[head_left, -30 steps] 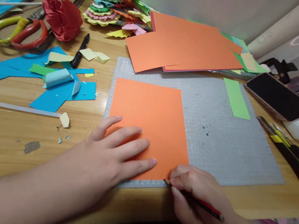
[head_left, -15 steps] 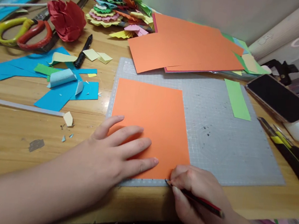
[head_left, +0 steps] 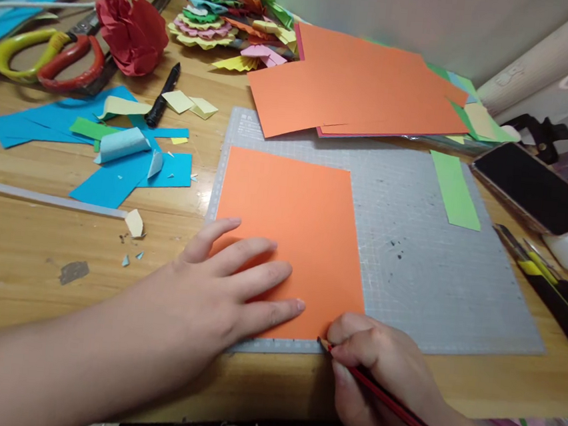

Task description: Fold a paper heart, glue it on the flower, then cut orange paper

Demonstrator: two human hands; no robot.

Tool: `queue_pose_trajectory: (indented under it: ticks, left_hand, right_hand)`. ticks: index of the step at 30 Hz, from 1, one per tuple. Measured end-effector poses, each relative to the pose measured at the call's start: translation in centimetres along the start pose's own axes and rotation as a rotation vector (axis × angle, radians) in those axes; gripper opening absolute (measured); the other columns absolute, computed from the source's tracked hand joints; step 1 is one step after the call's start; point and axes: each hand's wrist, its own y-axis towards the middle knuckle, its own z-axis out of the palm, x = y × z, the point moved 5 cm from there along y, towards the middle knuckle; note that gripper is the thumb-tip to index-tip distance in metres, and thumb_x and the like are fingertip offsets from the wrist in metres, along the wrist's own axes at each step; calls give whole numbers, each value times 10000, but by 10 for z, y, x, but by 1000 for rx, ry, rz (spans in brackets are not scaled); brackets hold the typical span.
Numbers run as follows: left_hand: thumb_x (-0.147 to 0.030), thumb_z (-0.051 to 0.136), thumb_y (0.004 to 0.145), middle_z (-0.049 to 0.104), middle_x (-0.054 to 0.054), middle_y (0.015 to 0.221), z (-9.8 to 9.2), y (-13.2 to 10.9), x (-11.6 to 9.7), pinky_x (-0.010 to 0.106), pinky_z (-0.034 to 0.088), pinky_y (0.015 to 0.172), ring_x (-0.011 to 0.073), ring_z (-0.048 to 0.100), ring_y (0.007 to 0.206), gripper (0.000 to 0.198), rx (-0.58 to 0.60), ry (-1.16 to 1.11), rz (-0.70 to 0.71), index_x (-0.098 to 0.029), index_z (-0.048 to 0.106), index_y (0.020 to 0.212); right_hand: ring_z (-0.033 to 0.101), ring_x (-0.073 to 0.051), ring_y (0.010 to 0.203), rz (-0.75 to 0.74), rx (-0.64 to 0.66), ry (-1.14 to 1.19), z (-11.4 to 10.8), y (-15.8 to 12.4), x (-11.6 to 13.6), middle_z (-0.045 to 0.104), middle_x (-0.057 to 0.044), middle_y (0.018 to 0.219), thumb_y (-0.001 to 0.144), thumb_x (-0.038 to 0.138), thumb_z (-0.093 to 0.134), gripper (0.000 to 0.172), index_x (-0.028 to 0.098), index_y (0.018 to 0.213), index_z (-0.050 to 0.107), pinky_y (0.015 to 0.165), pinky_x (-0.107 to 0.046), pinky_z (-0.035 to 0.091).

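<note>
An orange sheet of paper (head_left: 294, 207) lies on a grey cutting mat (head_left: 437, 288), its near edge just above the mat's printed scale. Flat on the sheet's lower left rests my left hand (head_left: 231, 288), fingers spread. My right hand (head_left: 375, 362) pinches a red and black pencil (head_left: 391, 401) at the sheet's near right corner. The pencil's tip touches down at the paper's near edge, and its back end slants toward me. Small dark marks show along that edge between my two hands.
Behind lie more orange sheets (head_left: 366, 87). A green strip (head_left: 456, 189), a phone (head_left: 537, 187) and a utility knife (head_left: 552, 292) are on the right. To the left are blue paper scraps (head_left: 111, 179), a black pen (head_left: 163, 94), scissors (head_left: 72, 62) and a crumpled red paper flower (head_left: 133, 34).
The whole view has shifted slightly. The pencil's back end has tilted lower and outward, while its tip stays at the paper's near edge. My left hand keeps its place on the sheet.
</note>
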Motion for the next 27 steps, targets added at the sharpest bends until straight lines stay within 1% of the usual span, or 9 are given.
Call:
queue_pose_trajectory:
  ticks: [4, 7, 11, 16, 20, 22, 27]
  left_hand:
    - [-253, 644, 755, 581, -52, 1219, 0, 0, -1, 414, 28, 1096, 237, 419, 1186, 500, -9, 9, 10, -345, 535, 1233]
    - [-244, 615, 769, 582, -43, 1201, 0, 0, -1, 437, 71, 1094, 238, 430, 1176, 473, -25, 5, 16, -343, 537, 1224]
    - [-237, 598, 760, 582, -32, 1175, -1, 0, -1, 448, 127, 1089, 234, 444, 1160, 468, -44, -6, 11, -342, 543, 1213]
    - [-237, 603, 766, 587, -37, 1190, -1, 0, 0, 445, 76, 1095, 235, 432, 1168, 469, -31, 3, 14, -346, 540, 1217]
    - [-223, 580, 771, 593, -30, 1179, -1, 0, 0, 466, 128, 1084, 242, 444, 1166, 456, -40, 5, 13, -349, 546, 1208]
    - [-216, 572, 776, 591, -36, 1189, 0, -1, 0, 467, 128, 1080, 246, 444, 1173, 456, -47, 4, 12, -353, 544, 1210]
    - [-234, 569, 769, 583, -38, 1212, 2, -1, 0, 463, 82, 1082, 253, 433, 1181, 474, -25, -5, 10, -354, 534, 1226]
  right_hand:
    - [472, -102, 551, 27, 11, -34, 0, 4, 1, 495, 37, 686, 796, 50, 431, 219, 235, 891, 363, 509, -234, 363]
    - [458, -99, 546, 40, 21, -48, 1, 5, 0, 476, 40, 677, 803, 69, 434, 192, 231, 871, 357, 505, -231, 357]
    - [432, -94, 549, 17, 31, -79, 3, 4, 0, 462, 41, 681, 797, 60, 434, 194, 229, 865, 368, 505, -230, 337]
    - [406, -92, 525, 8, 50, -90, 3, 5, 2, 442, 50, 658, 778, 43, 431, 216, 233, 858, 366, 487, -226, 320]
    - [457, -98, 536, 37, 1, 4, -2, 4, 2, 463, 46, 667, 796, 61, 425, 201, 240, 865, 362, 501, -227, 355]
    - [473, -101, 545, 48, -19, 45, -3, 4, 1, 466, 46, 675, 809, 65, 418, 200, 244, 874, 358, 514, -233, 372]
    - [448, -99, 535, 54, 11, -8, 0, 5, 0, 454, 47, 673, 803, 60, 428, 206, 239, 874, 356, 504, -233, 359]
